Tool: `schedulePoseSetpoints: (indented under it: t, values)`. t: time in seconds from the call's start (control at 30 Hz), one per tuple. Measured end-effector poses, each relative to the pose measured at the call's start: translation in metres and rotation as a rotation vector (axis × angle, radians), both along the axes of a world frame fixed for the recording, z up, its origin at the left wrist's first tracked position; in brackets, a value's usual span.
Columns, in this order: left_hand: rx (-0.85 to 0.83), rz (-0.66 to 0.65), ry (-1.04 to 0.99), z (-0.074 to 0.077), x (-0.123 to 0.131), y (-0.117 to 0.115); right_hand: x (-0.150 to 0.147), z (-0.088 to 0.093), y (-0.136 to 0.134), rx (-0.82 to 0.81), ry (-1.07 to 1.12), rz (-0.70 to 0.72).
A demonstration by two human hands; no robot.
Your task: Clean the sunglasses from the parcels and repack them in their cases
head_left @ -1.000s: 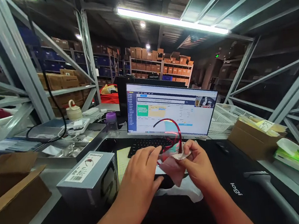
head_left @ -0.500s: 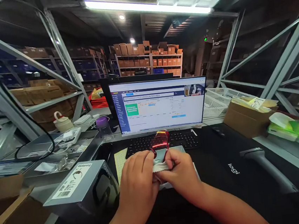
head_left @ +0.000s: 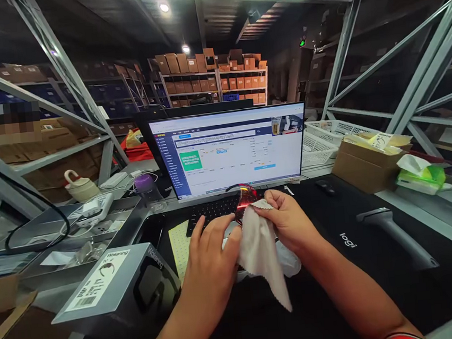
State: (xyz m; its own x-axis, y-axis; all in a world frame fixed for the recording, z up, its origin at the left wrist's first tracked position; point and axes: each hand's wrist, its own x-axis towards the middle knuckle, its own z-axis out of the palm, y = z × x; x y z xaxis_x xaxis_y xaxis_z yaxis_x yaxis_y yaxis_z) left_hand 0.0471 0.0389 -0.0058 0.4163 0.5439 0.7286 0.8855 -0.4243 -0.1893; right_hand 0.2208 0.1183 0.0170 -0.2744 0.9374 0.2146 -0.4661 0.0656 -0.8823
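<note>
A pair of sunglasses with a red mirrored lens (head_left: 247, 195) is in front of the keyboard, its lower part covered by a pale cleaning cloth (head_left: 261, 248) with a zigzag edge. My right hand (head_left: 293, 220) pinches the top corner of this cloth beside the lens, and the rest drapes down. To the left, my left hand (head_left: 214, 256) has its fingers stretched and spread, thumb and index near the cloth and sunglasses. Whether the thumb touches them is hard to see. Under the cloth, white translucent wrapping (head_left: 288, 259) shows partly.
A grey "Wakening" box (head_left: 113, 287) stands at the left. Behind the hands are a black keyboard (head_left: 209, 209) and a monitor (head_left: 225, 159). To the right lie a barcode scanner (head_left: 400, 238), a mouse (head_left: 326, 187), a carton (head_left: 364, 169) and a tissue pack (head_left: 420, 174). A person is at the far left.
Both hands were closed together around the cloth and sunglasses. They have moved apart; the cloth now hangs unfolded from my right hand, and my left fingers have spread. The view has shifted slightly.
</note>
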Motion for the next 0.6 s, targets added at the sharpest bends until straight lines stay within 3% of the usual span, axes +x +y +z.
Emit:
schedulePoseSetpoints:
  t: [0.2,0.33,0.4,0.6]
  values:
    - [-0.063,-0.13,-0.148,-0.008,0.008,-0.002,0.004,0.008,0.005,-0.147,0.18,0.011]
    - [-0.133,-0.137,-0.35,-0.017,0.006,-0.002,-0.008,0.005,-0.006,-0.163,0.193,0.036]
    - [-0.1,-0.111,-0.421,-0.019,0.004,-0.001,-0.017,-0.004,-0.016,-0.059,0.101,0.001]
    - [-0.07,-0.1,-0.54,-0.023,0.002,-0.003,-0.038,-0.037,-0.048,0.413,-0.311,-0.309]
